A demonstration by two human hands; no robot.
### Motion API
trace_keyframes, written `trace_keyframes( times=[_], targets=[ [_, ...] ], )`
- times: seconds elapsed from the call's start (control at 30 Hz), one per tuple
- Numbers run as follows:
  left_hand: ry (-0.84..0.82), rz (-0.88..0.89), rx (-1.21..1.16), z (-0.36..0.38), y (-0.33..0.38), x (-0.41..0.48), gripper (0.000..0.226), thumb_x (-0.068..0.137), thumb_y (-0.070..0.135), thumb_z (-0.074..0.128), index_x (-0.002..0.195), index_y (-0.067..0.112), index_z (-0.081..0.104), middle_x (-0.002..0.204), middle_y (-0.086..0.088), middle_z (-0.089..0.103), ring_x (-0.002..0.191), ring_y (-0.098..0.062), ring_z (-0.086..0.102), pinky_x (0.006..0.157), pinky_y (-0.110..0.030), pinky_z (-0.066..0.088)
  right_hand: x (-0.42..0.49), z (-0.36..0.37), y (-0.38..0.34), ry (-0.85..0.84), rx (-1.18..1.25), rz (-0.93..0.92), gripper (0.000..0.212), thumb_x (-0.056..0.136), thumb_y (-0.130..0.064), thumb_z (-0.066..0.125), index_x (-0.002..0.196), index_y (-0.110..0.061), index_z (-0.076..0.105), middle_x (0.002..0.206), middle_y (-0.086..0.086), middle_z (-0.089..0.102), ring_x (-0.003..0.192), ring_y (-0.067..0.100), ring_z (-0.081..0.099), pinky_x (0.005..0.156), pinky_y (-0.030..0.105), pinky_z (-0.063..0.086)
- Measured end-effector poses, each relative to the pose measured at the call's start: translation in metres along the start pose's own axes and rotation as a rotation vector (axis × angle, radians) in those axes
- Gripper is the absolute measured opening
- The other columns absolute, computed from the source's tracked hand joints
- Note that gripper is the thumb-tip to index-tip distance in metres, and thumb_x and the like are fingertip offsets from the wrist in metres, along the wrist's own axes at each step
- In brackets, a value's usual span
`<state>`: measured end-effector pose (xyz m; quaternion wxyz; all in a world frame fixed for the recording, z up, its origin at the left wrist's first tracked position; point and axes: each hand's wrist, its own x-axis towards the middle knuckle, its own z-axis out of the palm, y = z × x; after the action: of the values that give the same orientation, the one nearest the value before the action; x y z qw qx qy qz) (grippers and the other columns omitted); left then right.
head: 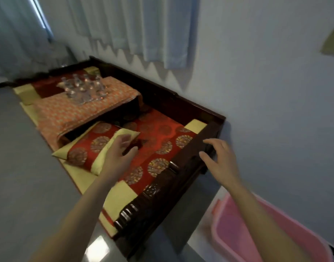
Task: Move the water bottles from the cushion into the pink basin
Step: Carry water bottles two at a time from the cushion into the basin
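Several clear water bottles (84, 87) stand clustered on an orange patterned cover at the far left end of a long wooden bench. The red and gold seat cushion (158, 137) stretches along the bench toward me. The pink basin (236, 227) sits on the floor at the lower right, below the bench's near end. My left hand (119, 154) hovers open over a small red and yellow pillow (90, 148). My right hand (221, 159) hangs open above the bench's dark wooden armrest (181, 178). Both hands hold nothing and are far from the bottles.
The dark carved bench stands against a pale wall (266, 82), with white curtains (134, 25) hanging behind its far half. Grey tiled floor (30, 176) lies to the left of the bench. The orange cover drapes over a raised box-like stand on the seat.
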<state>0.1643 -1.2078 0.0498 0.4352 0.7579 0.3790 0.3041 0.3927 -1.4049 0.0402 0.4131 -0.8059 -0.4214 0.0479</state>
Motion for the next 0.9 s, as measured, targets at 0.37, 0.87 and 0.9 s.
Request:
trace_keyframes(
  times=[0.37,0.87,0.9],
  targets=[
    [0.340,-0.224,-0.115,-0.307,-0.143,-0.043,0.023,0.088,0.007,0.064,0.106,0.020,0.062,0.098,0.005,0.069,0.091,-0.008,0.064,0.074,-0.019,0.046,-0.006,0.207,-0.132,-0.302,0.331,0.235,0.031,0.085,-0.036,0.067,0.112,-0.043,0.055,0.119,-0.015,0.050,0.108,0.002,0.051,0.078,0.020,0.043],
    [0.318,-0.291,-0.040,-0.483,-0.259,0.157,0.038,0.080,0.002,0.071,0.114,0.013,0.058,0.108,-0.007,0.065,0.098,-0.019,0.064,0.084,-0.031,0.052,0.195,0.459,-0.280,-0.335,0.281,0.071,0.043,0.076,-0.023,0.077,0.112,-0.037,0.058,0.119,-0.006,0.057,0.113,0.014,0.052,0.090,0.033,0.041],
    [0.314,-0.288,-0.037,-0.494,-0.264,0.180,0.037,0.081,0.003,0.071,0.113,0.014,0.057,0.108,-0.007,0.065,0.098,-0.018,0.063,0.084,-0.031,0.052,0.213,0.475,-0.289,-0.333,0.284,0.076,0.043,0.076,-0.025,0.077,0.111,-0.040,0.057,0.121,-0.006,0.057,0.114,0.014,0.052,0.092,0.034,0.042]
  ],
)
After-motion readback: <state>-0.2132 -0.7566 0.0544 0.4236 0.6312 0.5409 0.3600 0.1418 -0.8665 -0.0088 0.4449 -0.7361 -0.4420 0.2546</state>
